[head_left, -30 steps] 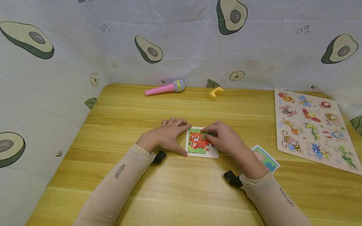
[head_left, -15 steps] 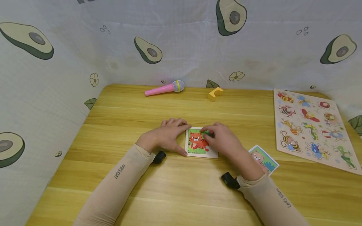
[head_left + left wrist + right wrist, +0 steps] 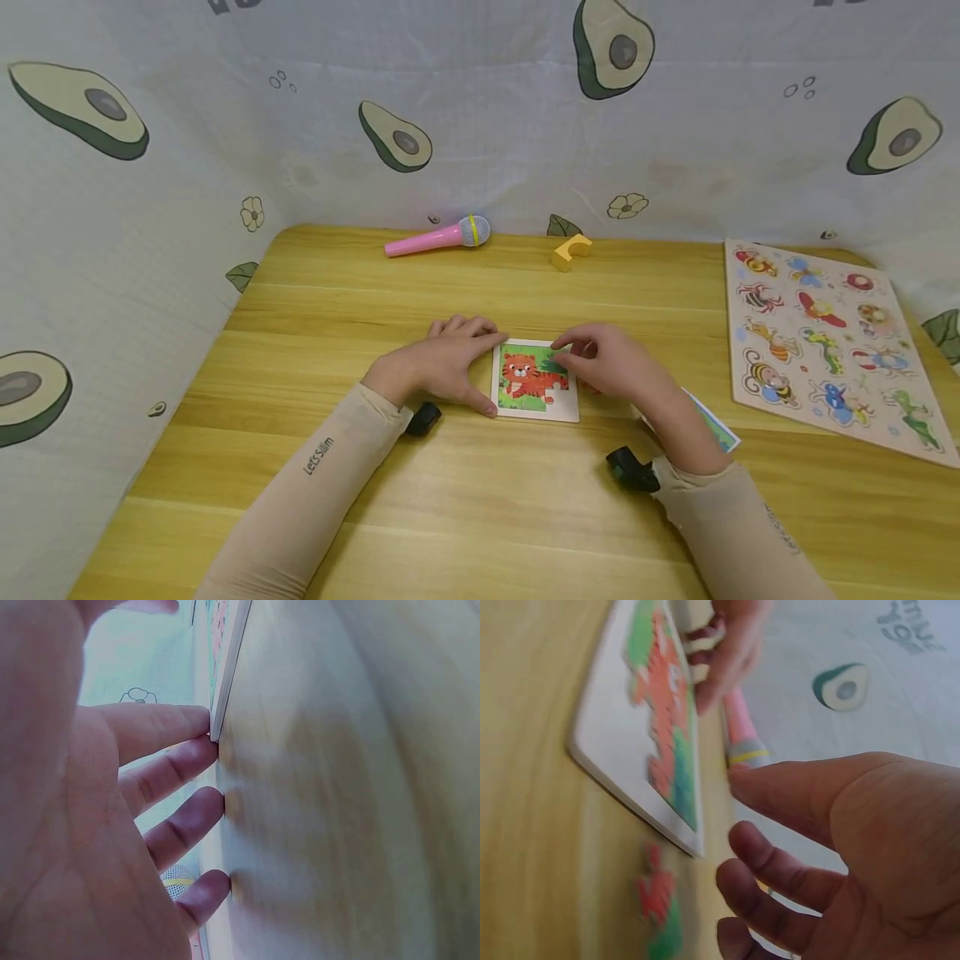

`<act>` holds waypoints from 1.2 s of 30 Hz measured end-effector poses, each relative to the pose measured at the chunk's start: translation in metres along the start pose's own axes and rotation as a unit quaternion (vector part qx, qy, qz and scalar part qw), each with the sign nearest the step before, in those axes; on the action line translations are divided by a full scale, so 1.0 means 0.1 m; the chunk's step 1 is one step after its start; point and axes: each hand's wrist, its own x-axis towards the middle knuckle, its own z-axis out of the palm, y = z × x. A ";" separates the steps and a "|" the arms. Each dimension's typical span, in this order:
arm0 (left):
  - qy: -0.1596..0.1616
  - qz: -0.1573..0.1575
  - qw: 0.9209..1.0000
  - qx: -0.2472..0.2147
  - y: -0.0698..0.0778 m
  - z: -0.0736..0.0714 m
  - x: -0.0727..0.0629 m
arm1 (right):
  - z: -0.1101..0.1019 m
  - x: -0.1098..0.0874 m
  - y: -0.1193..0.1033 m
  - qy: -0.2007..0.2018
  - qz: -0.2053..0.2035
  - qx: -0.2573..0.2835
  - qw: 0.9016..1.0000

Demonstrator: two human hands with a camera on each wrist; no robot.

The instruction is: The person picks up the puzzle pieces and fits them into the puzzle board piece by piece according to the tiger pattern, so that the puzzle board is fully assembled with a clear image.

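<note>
A small jigsaw puzzle board with a white border lies flat, showing an orange tiger on green. Its lower right part is bare of pieces. My left hand rests at the board's left edge, index finger at the upper corner and thumb at the lower one. My right hand hovers by the upper right corner, with nothing between thumb and fingers in the right wrist view. A loose red and green puzzle piece lies on the table to the board's right, mostly hidden by the right hand in the head view.
A picture card lies partly under the right forearm. A wooden insect puzzle board is at the right. Towards the back lie a pink toy microphone and a yellow arched block, before an avocado-print cloth.
My right hand moves slightly right, off the tiger puzzle, uncovering its upper right pieces. The forearm now covers more of the picture card. My left hand stays put.
</note>
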 end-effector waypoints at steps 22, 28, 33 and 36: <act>-0.002 -0.004 1.000 0.003 -0.01 0.02 0.00 | -0.36 -0.13 0.23 -0.107 0.047 -0.013 0.993; -0.002 -0.002 1.000 0.002 0.00 0.02 0.00 | -0.34 -0.12 0.27 -0.113 0.040 -0.023 0.993; -0.002 0.001 1.000 0.005 0.01 0.01 -0.01 | -0.34 -0.12 0.28 -0.119 0.041 -0.022 0.992; -0.002 0.001 1.000 0.007 0.01 0.01 -0.01 | -0.33 -0.11 0.28 -0.120 0.044 -0.027 0.991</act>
